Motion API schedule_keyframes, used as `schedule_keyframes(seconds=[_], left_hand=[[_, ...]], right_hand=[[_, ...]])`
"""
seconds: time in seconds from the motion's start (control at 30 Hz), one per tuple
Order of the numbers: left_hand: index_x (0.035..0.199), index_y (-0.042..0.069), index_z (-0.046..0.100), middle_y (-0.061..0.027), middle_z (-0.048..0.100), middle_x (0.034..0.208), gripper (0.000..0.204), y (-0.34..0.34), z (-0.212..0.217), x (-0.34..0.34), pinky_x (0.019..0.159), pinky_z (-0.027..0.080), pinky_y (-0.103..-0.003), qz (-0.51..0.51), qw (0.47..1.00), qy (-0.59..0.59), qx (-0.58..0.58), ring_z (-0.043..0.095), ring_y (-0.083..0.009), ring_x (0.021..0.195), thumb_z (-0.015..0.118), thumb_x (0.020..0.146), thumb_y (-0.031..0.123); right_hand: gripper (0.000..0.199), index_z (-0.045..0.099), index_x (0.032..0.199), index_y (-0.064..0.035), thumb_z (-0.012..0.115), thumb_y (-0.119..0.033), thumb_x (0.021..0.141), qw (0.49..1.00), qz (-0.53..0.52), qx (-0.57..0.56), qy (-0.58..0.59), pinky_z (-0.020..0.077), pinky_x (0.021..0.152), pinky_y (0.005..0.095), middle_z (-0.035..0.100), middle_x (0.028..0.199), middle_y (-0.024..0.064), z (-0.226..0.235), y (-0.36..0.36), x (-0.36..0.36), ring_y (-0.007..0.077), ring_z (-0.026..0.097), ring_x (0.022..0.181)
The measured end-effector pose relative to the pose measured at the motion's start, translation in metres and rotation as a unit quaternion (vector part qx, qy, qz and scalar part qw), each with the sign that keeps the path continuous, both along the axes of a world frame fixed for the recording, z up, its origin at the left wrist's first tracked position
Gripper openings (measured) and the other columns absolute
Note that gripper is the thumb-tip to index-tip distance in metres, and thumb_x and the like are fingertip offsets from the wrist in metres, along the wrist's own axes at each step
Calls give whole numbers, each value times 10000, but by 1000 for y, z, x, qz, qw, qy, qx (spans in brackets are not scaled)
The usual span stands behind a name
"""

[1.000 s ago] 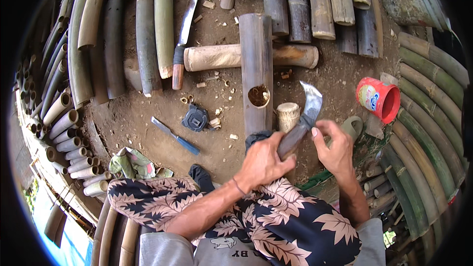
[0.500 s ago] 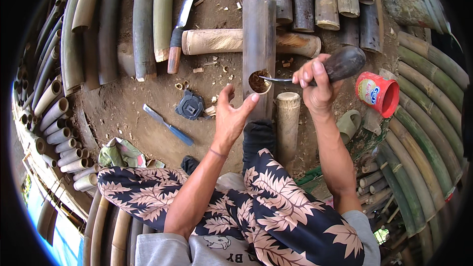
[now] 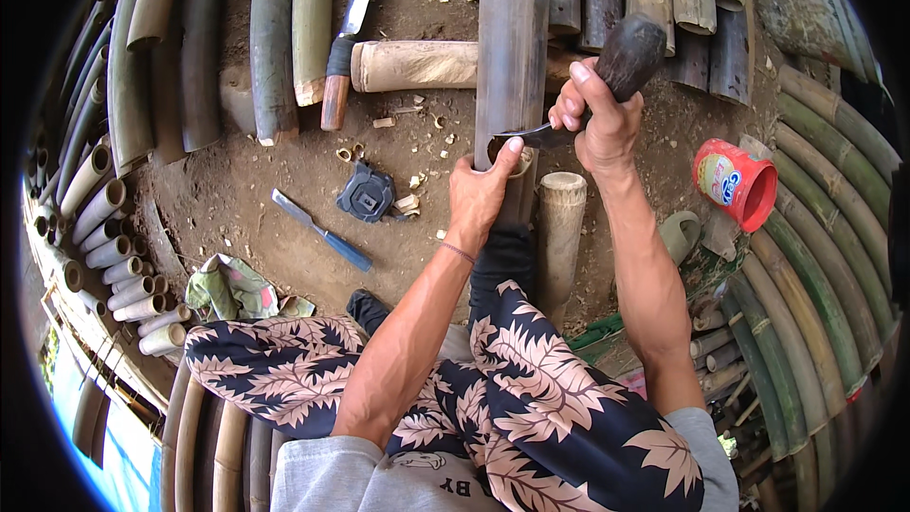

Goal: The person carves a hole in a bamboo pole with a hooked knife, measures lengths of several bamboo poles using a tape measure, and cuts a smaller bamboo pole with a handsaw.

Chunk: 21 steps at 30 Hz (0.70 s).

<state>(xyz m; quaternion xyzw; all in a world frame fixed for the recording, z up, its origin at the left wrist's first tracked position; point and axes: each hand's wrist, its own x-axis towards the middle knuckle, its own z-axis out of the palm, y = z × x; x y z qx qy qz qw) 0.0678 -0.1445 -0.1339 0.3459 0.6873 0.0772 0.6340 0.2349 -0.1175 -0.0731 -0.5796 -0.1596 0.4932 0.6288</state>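
A dark bamboo section [image 3: 512, 57] lies lengthwise before me, propped across a pale bamboo log [image 3: 412, 66]. Its upper side has a hole near the close end. My left hand [image 3: 479, 194] grips the section from the left, thumb lying at the hole's edge beside the blade; its other fingers are partly hidden. In my right hand [image 3: 602, 123] is a carving knife with a bulky dark handle [image 3: 633, 52], tilted up to the right. The knife's thin curved blade [image 3: 548, 137] points left, and its tip reaches the hole.
A short upright bamboo post [image 3: 561, 218] stands right of the section. On the dirt lie a black tape measure [image 3: 366, 193], a blue-handled knife [image 3: 322, 230], a machete [image 3: 346, 47], wood chips and a red plastic jar [image 3: 744, 185]. Bamboo poles [image 3: 825, 180] ring the spot.
My left hand has closed in on the bamboo, its thumb moving up to the blade. The right hand has shifted left and turned the knife handle more upright.
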Motion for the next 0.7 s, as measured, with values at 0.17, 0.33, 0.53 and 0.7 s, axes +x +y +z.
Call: schedule_keyframes(seconds=[0.17,0.33,0.53,0.7], left_hand=[[1158,-155,604,-243,688,1018,935,-4,6,-7,867,518,-359,9,999,-23,-21,666,-274,977,774,712,649],[1271,-150,528,-204,671,1100,917,-15,0,-20,880,515,-331,12,987,-157,1,650,-236,1010,825,731,529],[1496,-13,272,-152,534,1352,984,-17,-11,-49,1043,450,-362,35,924,-374,-75,542,-228,1218,839,791,374],[1510,23,263,-126,519,1362,967,-16,-18,-49,1076,406,-362,24,910,-402,-102,512,-224,1244,831,803,359]], right_hand=[[145,572,891,-61,682,-155,879,995,84,-48,24,434,464,304,499,589,3,-11,19,-3,102,448,452],[194,587,864,-56,715,-201,852,977,209,-47,0,436,468,284,520,594,-7,-6,40,5,93,482,467],[361,671,909,-60,802,-321,696,858,347,267,-270,514,684,336,634,808,63,37,-35,-16,231,633,710],[212,607,809,-67,726,-167,666,747,436,297,-405,460,768,376,544,786,41,33,-86,-36,240,564,768]])
